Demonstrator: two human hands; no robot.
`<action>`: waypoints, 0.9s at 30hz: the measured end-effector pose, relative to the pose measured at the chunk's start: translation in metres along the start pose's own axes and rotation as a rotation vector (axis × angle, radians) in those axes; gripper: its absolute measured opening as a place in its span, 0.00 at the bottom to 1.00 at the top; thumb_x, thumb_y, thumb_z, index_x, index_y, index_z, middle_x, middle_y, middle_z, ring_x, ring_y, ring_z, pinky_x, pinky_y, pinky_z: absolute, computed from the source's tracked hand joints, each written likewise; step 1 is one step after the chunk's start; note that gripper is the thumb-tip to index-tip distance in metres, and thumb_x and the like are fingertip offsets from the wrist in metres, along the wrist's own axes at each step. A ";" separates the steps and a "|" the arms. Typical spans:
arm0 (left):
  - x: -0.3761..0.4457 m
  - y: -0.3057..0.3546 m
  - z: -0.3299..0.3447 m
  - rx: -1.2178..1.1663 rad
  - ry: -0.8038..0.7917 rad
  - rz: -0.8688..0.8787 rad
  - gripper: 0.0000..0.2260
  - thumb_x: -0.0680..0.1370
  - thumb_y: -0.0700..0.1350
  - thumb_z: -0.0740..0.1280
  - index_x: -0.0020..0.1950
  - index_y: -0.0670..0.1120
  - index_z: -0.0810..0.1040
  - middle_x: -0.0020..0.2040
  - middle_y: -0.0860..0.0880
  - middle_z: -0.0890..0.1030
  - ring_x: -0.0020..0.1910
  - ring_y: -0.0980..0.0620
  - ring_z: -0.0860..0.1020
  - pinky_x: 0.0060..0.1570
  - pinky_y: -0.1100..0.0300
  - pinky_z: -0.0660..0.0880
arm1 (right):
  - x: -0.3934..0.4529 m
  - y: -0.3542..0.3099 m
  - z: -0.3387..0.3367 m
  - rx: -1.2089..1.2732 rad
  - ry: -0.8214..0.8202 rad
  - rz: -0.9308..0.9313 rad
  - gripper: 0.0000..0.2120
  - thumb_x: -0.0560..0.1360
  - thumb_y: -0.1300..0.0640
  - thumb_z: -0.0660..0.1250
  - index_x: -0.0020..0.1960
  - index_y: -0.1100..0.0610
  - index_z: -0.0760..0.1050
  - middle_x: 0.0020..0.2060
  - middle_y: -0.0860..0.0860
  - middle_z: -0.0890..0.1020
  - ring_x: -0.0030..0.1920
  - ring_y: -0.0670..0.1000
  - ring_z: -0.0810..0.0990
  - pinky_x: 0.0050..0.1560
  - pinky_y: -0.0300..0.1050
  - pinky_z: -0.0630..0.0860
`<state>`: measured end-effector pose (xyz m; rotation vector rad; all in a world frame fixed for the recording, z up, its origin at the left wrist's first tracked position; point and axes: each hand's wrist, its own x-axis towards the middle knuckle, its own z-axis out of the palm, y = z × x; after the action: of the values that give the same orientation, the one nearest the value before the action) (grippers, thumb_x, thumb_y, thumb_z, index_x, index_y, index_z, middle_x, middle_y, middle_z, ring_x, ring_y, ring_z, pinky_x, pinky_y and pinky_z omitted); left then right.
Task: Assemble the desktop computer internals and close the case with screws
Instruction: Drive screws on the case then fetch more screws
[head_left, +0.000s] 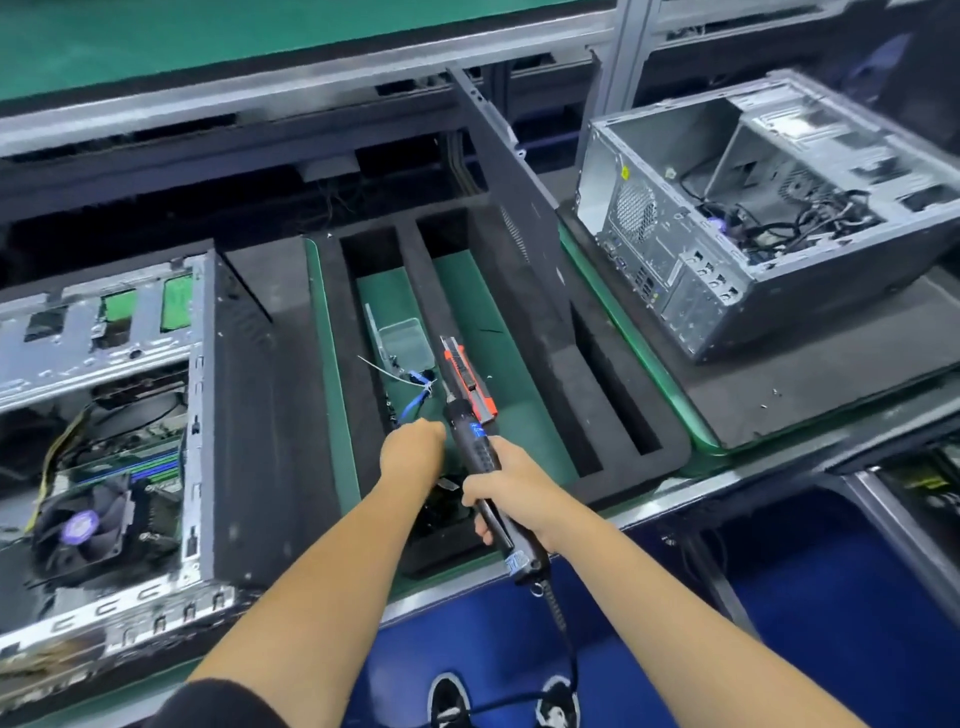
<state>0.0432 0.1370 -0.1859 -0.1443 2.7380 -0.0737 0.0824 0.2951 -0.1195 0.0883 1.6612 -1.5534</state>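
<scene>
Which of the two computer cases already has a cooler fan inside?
The left case: a black cooler fan sits inside. The right case holds only loose cables.

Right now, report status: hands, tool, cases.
Right hand grips electric screwdriver. Left hand fisted over tray slot, contents hidden. Left case and right case both open. Utility knife lies beside driver tip.

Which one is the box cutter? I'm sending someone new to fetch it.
Look at the green-floored foam tray between the two computer cases. The box cutter lies there just beyond the screwdriver held in the right hand. It is the only orange-red thing in the tray.
</scene>
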 end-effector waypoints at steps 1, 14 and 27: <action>0.003 0.002 0.003 0.015 0.001 -0.004 0.12 0.75 0.30 0.61 0.53 0.41 0.78 0.52 0.43 0.81 0.50 0.42 0.81 0.42 0.53 0.75 | 0.002 0.000 0.000 -0.007 -0.006 0.004 0.18 0.71 0.68 0.65 0.59 0.57 0.67 0.34 0.56 0.73 0.25 0.53 0.75 0.27 0.44 0.75; 0.025 0.006 0.021 -0.198 -0.012 -0.081 0.10 0.78 0.36 0.60 0.55 0.42 0.78 0.54 0.45 0.81 0.53 0.45 0.81 0.45 0.57 0.74 | 0.020 0.001 0.004 -0.016 -0.019 0.033 0.19 0.71 0.68 0.64 0.59 0.56 0.66 0.36 0.57 0.73 0.26 0.53 0.75 0.27 0.44 0.76; 0.017 0.008 0.002 -0.538 0.127 -0.033 0.09 0.75 0.33 0.59 0.37 0.42 0.73 0.44 0.39 0.76 0.41 0.39 0.75 0.39 0.54 0.70 | 0.000 0.002 -0.002 -0.027 0.009 0.023 0.19 0.70 0.67 0.65 0.59 0.56 0.67 0.37 0.58 0.74 0.26 0.53 0.76 0.28 0.45 0.76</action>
<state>0.0283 0.1426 -0.1948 -0.3409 2.8123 0.6677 0.0827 0.2972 -0.1210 0.1000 1.6816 -1.5147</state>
